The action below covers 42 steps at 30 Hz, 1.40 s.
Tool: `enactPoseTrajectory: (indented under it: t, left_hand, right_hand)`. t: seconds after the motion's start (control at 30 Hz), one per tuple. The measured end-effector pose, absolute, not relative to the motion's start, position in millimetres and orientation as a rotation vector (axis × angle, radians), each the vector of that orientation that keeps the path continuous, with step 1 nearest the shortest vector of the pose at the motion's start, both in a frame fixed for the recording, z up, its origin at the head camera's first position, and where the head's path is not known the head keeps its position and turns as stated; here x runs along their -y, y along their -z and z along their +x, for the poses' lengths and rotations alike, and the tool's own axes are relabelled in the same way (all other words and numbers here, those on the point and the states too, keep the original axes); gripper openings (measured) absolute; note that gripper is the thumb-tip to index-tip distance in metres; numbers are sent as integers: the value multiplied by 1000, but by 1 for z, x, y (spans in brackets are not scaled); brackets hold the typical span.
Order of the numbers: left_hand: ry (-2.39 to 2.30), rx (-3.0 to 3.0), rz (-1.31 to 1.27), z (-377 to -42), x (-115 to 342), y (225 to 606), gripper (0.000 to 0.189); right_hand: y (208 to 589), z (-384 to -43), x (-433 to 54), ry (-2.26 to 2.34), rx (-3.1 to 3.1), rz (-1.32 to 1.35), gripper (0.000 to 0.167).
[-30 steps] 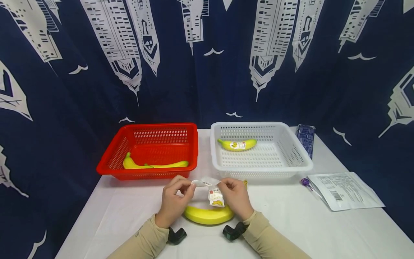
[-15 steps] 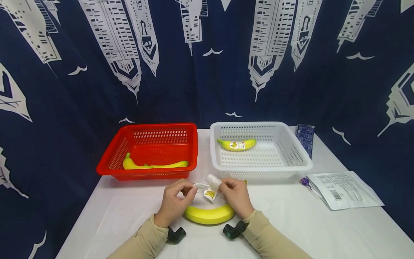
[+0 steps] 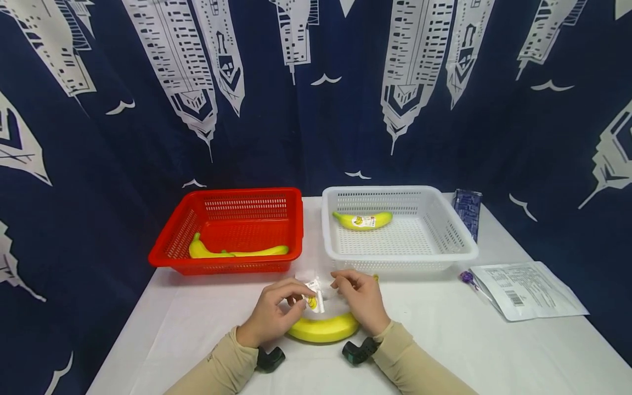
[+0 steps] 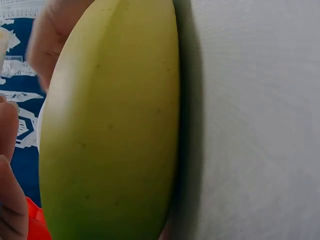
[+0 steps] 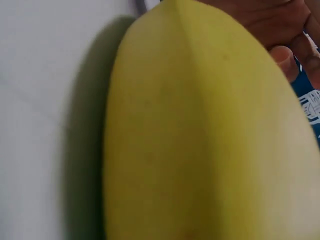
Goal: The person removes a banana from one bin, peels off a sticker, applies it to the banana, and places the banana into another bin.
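My left hand (image 3: 276, 310) pinches a small white sticker (image 3: 314, 300) printed with yellow bananas, held above a banana (image 3: 323, 329) that lies on the table. Opposite it, my right hand (image 3: 364, 300) hovers over the banana's other end, thumb and fingers loosely bent, with nothing seen between them. That banana (image 4: 110, 120) fills most of the left wrist view, with left-hand fingers (image 4: 7, 130) at the edge. In the right wrist view the same banana (image 5: 195, 130) hides much of my right hand (image 5: 265, 25).
Behind the hands stand a red basket (image 3: 224, 269) with bananas inside and a white basket (image 3: 402, 257) holding one banana (image 3: 365, 221) with a sticker. To the right lie a silvery pouch (image 3: 530, 291), a purple-wrapped lollipop (image 3: 466, 277) and a dark blue packet (image 3: 467, 214).
The white sticker, earlier stretched between both hands, is now in my left hand's fingers alone. My right fingers have come away from it, and the left hand has shifted slightly right.
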State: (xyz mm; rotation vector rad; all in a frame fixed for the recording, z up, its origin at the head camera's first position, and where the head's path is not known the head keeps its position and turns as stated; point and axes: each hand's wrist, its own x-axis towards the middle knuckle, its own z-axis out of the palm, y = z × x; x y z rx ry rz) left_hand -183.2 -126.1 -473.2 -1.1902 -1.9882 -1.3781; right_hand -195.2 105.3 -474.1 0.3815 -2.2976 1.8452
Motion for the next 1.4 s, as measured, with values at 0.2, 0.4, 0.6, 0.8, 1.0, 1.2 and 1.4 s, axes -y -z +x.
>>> enactPoseTrajectory:
  t: [0.2,0.4,0.6,0.8,1.0,1.2,1.4]
  left_hand:
    - [1371,2033,-1161,-184,126,475,25]
    - [1315,2001,-1206,-186,122,477,24]
    - [1306,2011,-1190,-186,123,477,27]
    - [1317,2081,-1142,-184,123,476,28]
    - [1300,2138,-1126,-182,125,475,26]
    - [1291,2139,-1117,-182,125,473,26]
    - [1325,2203,-1038,-181,127,471,20]
  right_hand:
    - [475,-189,-107,-1591,2198,856,22]
    - [478,-186,-103,-1448,2183,1048,34]
    - [479,-186,-101,-1438,2166,976,32]
    - [477,-184,-103,-1522,2238,943,42]
    - [478,-185,-103,-1508,2293,917,26]
    - [479,-188,-108,-1449,2321,941,10]
    - [478,-189,-112,-1484,2339,969,16]
